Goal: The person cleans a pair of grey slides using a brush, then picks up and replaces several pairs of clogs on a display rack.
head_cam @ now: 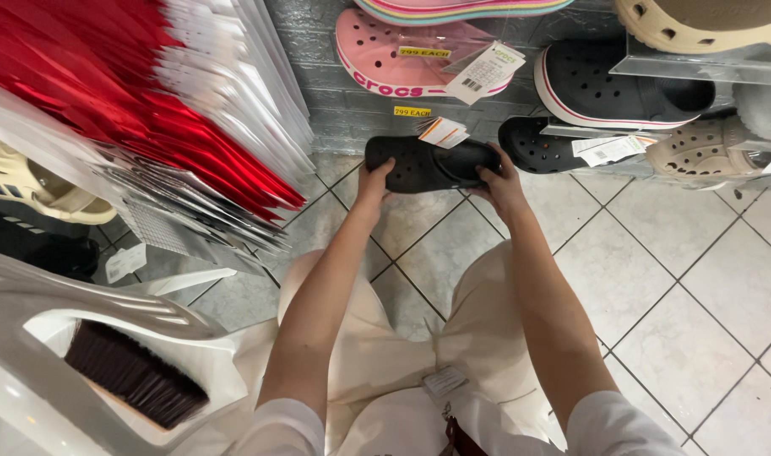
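Note:
A black clog with holes in its top is held sideways in front of me, low against the grey wall. My left hand grips its toe end and my right hand grips its heel end by the strap. A white price tag hangs from the clog's top edge. Both forearms reach forward over my cream trousers.
More clogs hang on the wall: pink, black with a white rim, another black, beige. Red and white packets hang at left. A white plastic chair holding a dark-bristled brush stands at lower left. The floor is tiled.

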